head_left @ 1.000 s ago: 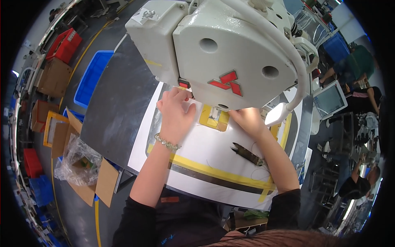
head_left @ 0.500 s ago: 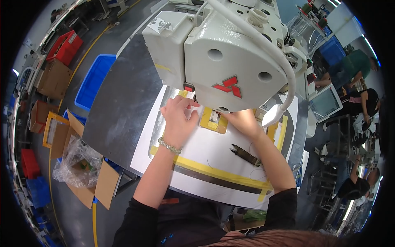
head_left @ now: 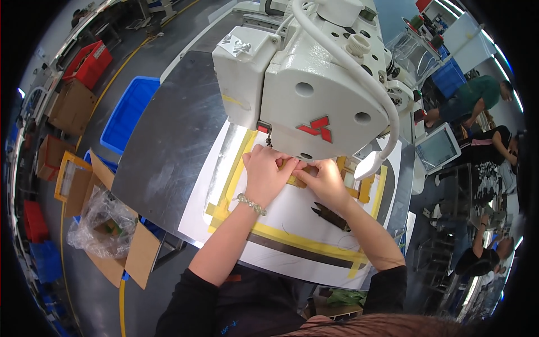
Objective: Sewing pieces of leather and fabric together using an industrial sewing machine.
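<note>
Below the head of a white industrial sewing machine (head_left: 331, 104), my two hands meet over a small yellow plate (head_left: 296, 182). My left hand (head_left: 268, 173), with a beaded bracelet on the wrist, has its thumb and fingers closed at the plate's far edge. Beside it, my right hand (head_left: 325, 181) pinches thumb against forefinger, almost touching the left fingertips. Whatever lies between the fingers is too small and covered to name. A pair of dark thread snips (head_left: 330, 217) lies on the white sheet (head_left: 281, 223), partly behind my right forearm.
Yellow tape (head_left: 303, 238) borders the work area. A white lamp (head_left: 369, 163) hangs on a bent tube right of my hands, above another yellow frame (head_left: 364, 188). A screen (head_left: 438, 147) stands at right. Left are a blue bin (head_left: 129, 112) and an opened carton (head_left: 143, 253). Other people sit farther right.
My left hand has moved right and my right hand has closed in, so both now meet over the yellow plate and cover most of it. The view has shifted slightly.
</note>
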Available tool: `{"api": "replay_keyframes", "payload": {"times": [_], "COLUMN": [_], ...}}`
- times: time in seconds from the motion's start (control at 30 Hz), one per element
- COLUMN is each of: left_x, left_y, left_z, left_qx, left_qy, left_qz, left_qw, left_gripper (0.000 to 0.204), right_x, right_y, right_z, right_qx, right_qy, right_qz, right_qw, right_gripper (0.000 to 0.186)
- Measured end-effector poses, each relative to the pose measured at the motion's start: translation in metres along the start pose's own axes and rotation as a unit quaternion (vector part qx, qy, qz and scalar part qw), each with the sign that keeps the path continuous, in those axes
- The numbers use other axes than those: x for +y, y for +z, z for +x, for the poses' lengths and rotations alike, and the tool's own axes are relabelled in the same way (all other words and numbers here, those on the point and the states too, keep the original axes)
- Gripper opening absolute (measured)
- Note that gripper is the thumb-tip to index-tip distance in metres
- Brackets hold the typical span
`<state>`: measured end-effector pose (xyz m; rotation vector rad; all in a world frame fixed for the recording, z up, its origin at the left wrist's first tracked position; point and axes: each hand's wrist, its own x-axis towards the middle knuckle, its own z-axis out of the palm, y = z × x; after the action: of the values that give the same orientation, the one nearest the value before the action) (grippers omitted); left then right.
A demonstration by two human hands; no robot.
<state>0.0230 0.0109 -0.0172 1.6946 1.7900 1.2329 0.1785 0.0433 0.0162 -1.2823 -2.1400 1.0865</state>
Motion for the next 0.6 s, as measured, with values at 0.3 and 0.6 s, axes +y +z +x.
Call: {"api": "replay_keyframes", "payload": {"times": [0.3,0.6], "left_x": [0.0,-0.001], "left_y": [-0.014,-0.017], "left_z": [-0.003,-0.005], "left_qx": [-0.006,0.009], "left_qy": [-0.006,0.055], "left_qz": [-0.009,-0.012], "left_qw": [1.0,0.998], "left_gripper": [0.006,0.004], "right_x": [0.036,0.02], "right_y": [-0.006,-0.01], "right_z": [0.01,0.013], "right_qx": [0.038,-0.044], "right_qy": [-0.168,-0.047], "right_qz": [0.039,0.012], "right_qw": [0.984,0.998], "right_gripper": [0.018,0.022]}}
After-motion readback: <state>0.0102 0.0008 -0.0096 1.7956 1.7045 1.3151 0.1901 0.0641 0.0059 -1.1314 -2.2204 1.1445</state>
